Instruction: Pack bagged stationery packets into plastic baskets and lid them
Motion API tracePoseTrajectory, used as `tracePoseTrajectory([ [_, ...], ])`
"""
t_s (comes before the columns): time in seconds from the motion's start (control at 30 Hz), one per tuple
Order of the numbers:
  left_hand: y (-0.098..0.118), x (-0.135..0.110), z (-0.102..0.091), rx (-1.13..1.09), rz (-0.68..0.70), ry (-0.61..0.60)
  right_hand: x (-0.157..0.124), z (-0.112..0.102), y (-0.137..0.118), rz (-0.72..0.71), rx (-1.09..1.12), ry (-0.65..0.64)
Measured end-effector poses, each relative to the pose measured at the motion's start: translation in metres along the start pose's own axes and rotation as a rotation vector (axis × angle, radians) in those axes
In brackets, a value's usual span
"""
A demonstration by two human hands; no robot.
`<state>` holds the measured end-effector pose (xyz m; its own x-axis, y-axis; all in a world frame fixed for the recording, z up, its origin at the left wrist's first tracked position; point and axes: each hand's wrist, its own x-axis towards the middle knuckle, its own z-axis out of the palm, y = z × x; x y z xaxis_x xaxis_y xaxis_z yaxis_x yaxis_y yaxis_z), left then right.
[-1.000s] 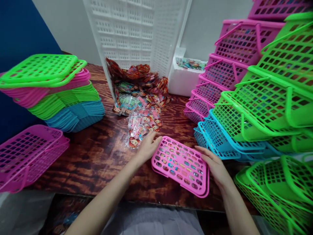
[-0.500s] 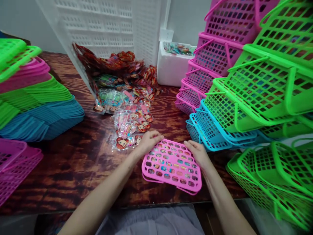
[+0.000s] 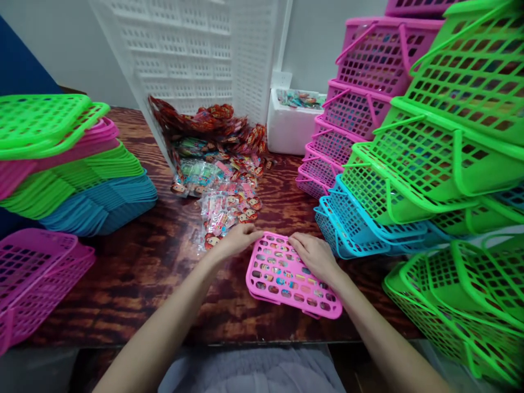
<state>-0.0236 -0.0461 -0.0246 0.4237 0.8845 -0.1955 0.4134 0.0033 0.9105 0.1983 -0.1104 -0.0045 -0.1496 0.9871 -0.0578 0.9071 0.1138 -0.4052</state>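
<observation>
1. Pink plastic lidded basket point(image 3: 292, 275) lies flat at the near edge of the surface point(image 3: 143, 284), just in front of the person. Through the perforated lid, small coloured packets show inside; the lid sits down over the body, seam visible along the near edge.
2. Progress, as judged: this basket looks filled and covered, with both hands on the lid's far edge, so the closing step appears to be in hand. Whether the lid is fully snapped shut cannot be told.
3. Left hand point(image 3: 235, 240): palm down on the far left corner of the lid, fingers loosely curled and spread over the rim, pressing rather than gripping.
4. Right hand point(image 3: 313, 255): flat on the top of the lid towards its far right part, fingers slightly bent, nothing enclosed.
5. Just beyond the left hand: a heap of sealed packets point(image 3: 223, 169) with cartoon prints, spilling from an upended white crate point(image 3: 196, 54). Much stock is unpacked.
6. Right of the basket: leaning stacks of closed blue baskets point(image 3: 352, 229), green baskets point(image 3: 442, 147) and pink baskets point(image 3: 360, 93), apparently finished.
7. Left side: stack of loose lids point(image 3: 73, 169) in green, pink and blue; below it, empty pink basket bodies point(image 3: 36, 278). Work remains.
8. Back: white foam box point(image 3: 286, 125) holding more packets.
</observation>
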Motion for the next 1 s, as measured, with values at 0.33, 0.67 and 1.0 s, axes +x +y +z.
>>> tracePoseTrajectory([
  [0.33, -0.034, -0.018, 0.031, -0.277, 0.025, 0.177, 0.01, 0.008, 0.003, 0.018, -0.107, 0.042],
  [0.67, -0.012, -0.083, 0.012, 0.439, 0.549, 0.208, -0.105, 0.01, 0.036, -0.463, -0.092, 0.304],
  [1.0, -0.064, -0.086, 0.036, 0.773, 0.994, 0.128, -0.115, 0.066, 0.069, -0.605, -0.296, 0.621],
])
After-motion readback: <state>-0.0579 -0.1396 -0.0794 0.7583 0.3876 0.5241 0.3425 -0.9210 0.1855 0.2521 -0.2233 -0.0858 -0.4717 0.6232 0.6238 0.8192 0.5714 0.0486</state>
